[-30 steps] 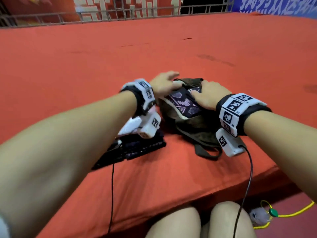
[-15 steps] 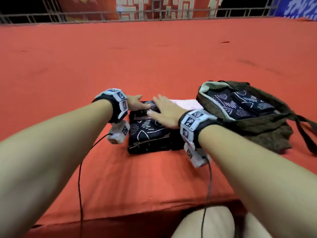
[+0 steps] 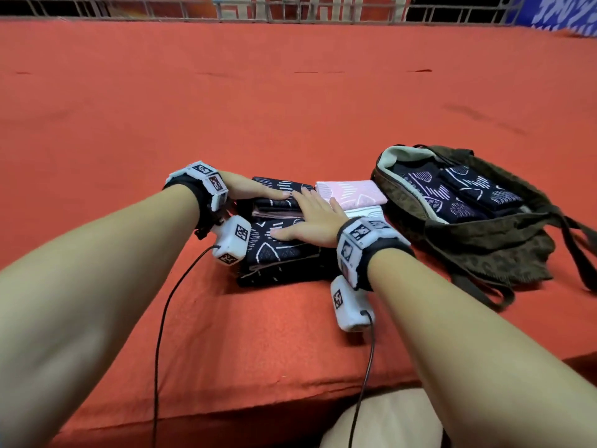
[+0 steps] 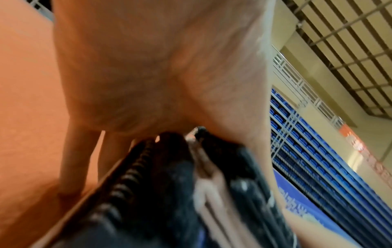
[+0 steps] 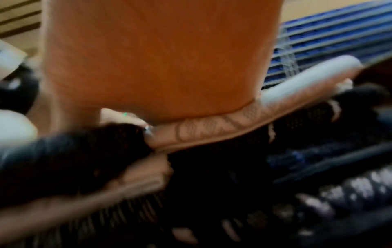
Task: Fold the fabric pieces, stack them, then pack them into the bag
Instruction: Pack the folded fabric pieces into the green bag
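Note:
A stack of folded dark patterned fabrics lies on the red table near its front edge. My left hand grips the stack's far left end, with the thumb over the top and the fingers down its side; the left wrist view shows the stack wedged between them. My right hand rests flat on top with fingers spread. A folded pink fabric lies just right of the stack. The olive bag lies open at the right with folded dark fabrics inside.
The red cloth-covered table stretches far back to a metal railing. The bag's straps trail to the right and front. Wrist camera cables hang over the front edge above my knee.
Both hands left the bag and moved left onto the dark stack. Over the last half second they have stayed there, the left thumb now lying over the top.

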